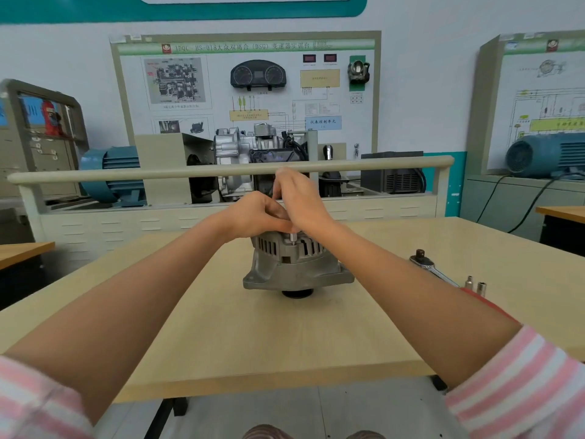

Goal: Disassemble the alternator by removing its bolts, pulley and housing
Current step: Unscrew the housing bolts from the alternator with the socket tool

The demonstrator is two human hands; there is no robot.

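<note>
Sleeves: pink-and-white striped sleeves [522, 384] sit nearest the camera, both forearms reaching forward over the table [253, 337].
Pulley: the dark pulley [297, 293] is under the alternator, against the table top, so by the look of it it is not yet off.
Alternator: the alternator [296, 264] stands pulley-down in the middle of the table, its two housing halves joined with no gap showing between them; the housing is not yet split.
Bolt: a small silver bolt or driver bit [292, 239] stands upright from the top edge of the casing, just below the hands; I cannot tell which it is, nor how far out it has come.
Left hand: the left hand [258, 213] lies on the alternator's top with fingers curled; what they close round, if anything, is hidden.
Right hand: the right hand [302, 198] is bunched, fingertips pointing down beside the left, thumb near the silver piece; whether it pinches a tool or a bolt I cannot tell.
Tools: a ratchet [427, 266] lies on the table to the right, well apart from the alternator, with two sockets [475, 283] upright just beyond its handle; neither is in hand.
Progress: I judge this an early stage, the through bolts being worked by finger; no removed bolts show on the table, and pulley and housing remain to do.
Background: a training bench with a transmission [250, 147] stands beyond the table.
</note>
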